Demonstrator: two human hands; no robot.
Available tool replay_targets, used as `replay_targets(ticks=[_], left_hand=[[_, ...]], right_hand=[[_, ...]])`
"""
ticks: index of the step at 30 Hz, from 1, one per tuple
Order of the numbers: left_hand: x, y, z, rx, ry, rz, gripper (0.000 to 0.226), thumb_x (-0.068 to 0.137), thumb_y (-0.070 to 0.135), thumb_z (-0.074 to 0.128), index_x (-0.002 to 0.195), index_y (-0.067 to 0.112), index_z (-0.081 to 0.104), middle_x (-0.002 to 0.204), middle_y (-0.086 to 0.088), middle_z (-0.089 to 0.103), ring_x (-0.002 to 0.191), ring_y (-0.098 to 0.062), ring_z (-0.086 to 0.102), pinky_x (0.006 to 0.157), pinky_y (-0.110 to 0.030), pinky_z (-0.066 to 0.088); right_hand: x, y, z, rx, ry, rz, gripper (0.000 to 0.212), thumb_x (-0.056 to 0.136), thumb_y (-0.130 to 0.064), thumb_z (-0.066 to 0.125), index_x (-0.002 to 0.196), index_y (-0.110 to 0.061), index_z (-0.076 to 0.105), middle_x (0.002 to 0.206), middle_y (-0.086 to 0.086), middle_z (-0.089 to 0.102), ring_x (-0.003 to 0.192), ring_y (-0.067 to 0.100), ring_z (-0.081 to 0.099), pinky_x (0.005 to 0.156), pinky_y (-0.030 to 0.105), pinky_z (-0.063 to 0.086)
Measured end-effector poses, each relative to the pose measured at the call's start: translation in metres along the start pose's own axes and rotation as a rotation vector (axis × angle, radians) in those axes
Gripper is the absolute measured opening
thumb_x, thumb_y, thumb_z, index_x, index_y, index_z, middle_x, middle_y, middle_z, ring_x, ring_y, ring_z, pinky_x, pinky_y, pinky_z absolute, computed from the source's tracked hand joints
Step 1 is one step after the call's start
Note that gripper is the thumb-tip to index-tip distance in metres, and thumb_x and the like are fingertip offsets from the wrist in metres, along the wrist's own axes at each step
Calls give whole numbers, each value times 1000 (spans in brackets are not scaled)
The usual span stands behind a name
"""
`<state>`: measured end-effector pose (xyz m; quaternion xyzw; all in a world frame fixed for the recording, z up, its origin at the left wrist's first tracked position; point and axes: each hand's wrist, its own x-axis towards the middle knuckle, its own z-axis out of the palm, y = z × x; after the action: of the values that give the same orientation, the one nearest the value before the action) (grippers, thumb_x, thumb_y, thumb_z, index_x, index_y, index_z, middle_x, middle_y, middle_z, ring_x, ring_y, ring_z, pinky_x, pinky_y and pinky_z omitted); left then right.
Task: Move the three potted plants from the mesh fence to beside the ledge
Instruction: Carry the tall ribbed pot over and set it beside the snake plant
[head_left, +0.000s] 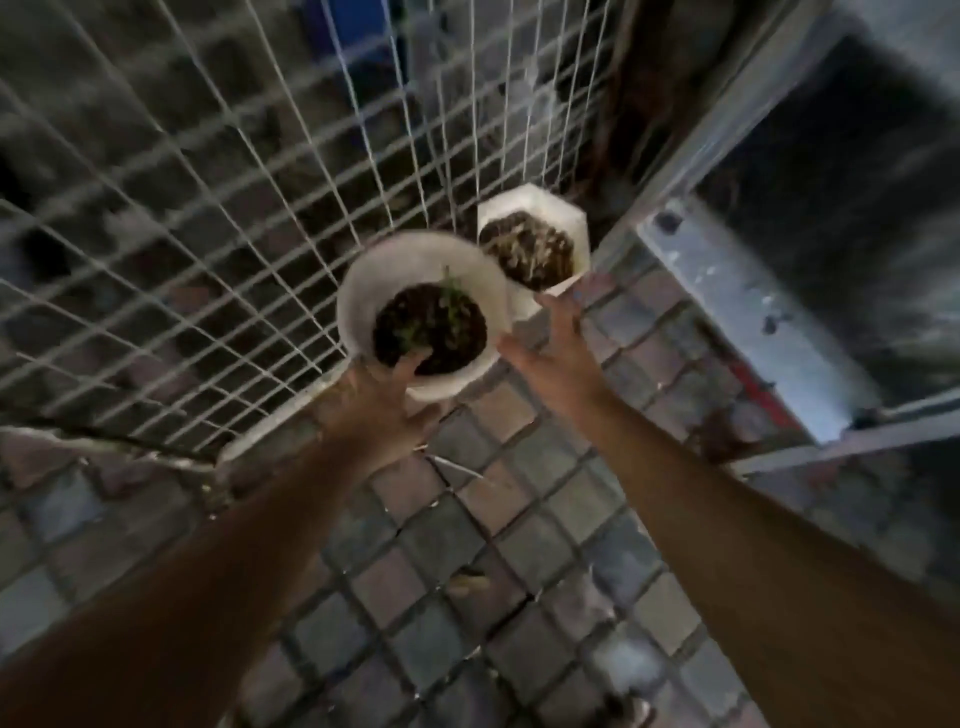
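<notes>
Blurred view down w/ both arms reaching fwd. White mesh fence (208, 208) across upper left, above small-tiled floor (493, 545). Round white pot (423, 314) w/ dark soil & small green sprouts, right at fence base. Angular white pot (535, 244) just behind, touching it. Left hand (387, 387) gripping round pot's near rim, fingers inside. Right hand (558, 343) open, fingers spread, beside round pot's right edge.

head view, steeply downward, close over forearms
</notes>
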<state>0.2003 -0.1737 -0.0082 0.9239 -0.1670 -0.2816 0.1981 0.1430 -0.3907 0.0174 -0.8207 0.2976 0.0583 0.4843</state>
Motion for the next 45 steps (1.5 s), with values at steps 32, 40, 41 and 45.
replay_targets(ticks=[32, 40, 41, 45], left_hand=[[34, -63, 68, -709, 616, 263, 48, 66, 63, 85, 97, 68, 49, 166, -18, 12, 158, -40, 11, 117, -26, 41], [30, -85, 101, -872, 697, 426, 43, 76, 47, 82, 104, 34, 53, 129, -29, 56, 122, -45, 58, 103, -67, 51], [29, -88, 100, -913, 708, 437, 41, 74, 43, 84, 101, 30, 56, 119, -26, 60, 112, -44, 62, 99, -66, 53], [34, -112, 89, -1000, 670, 587, 29, 77, 23, 84, 94, 22, 60, 96, -1, 61, 93, -27, 57, 83, -61, 51]], right_hand=[[41, 105, 220, 749, 261, -354, 122, 62, -71, 86, 163, -37, 26, 164, 8, 32, 153, 28, 36, 119, 57, 40], [26, 115, 227, 777, 294, -370, 111, 68, -57, 85, 162, -38, 30, 165, 2, 37, 153, 18, 37, 121, 49, 41], [29, 120, 220, 822, 253, -355, 111, 66, -53, 89, 161, -37, 33, 164, 0, 41, 150, 17, 42, 119, 49, 44], [52, 140, 190, 671, 86, -324, 108, 60, -58, 90, 155, -38, 43, 157, 6, 42, 142, 26, 49, 114, 51, 49]])
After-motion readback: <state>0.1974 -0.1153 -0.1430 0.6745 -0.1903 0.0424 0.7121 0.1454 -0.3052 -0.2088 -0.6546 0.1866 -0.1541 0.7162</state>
